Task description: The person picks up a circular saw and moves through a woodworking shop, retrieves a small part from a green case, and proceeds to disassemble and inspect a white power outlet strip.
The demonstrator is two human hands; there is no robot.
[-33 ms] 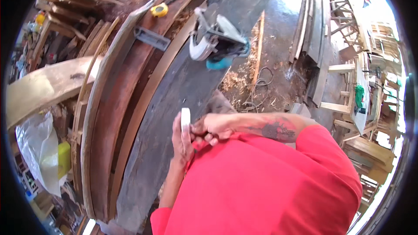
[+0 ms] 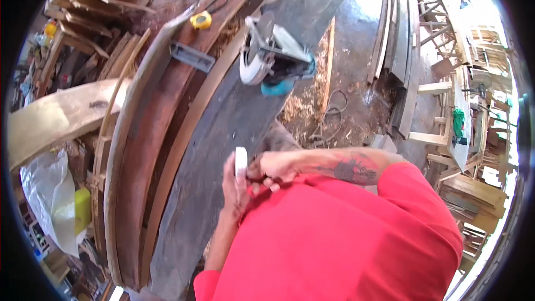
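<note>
My left hand is wrapped round a narrow white roll, which looks like a roll of tape held upright on edge. Right beside it, close to my red shirt, my right hand is closed with its fingers curled. Whatever those fingers pinch is hidden or too small to name. Both hands are over the near edge of a wide dark plank. Farther along that plank rests a white and teal circular saw.
Left of the dark plank lie long curved boards, with a yellow tape measure and a grey rectangular metal piece on them. A cable and wood shavings cover part of the floor. Stacked planks stand at the right.
The whole scene sits slightly lower in the picture, and the hands have shifted with it. The left hand keeps its hold on the white roll.
</note>
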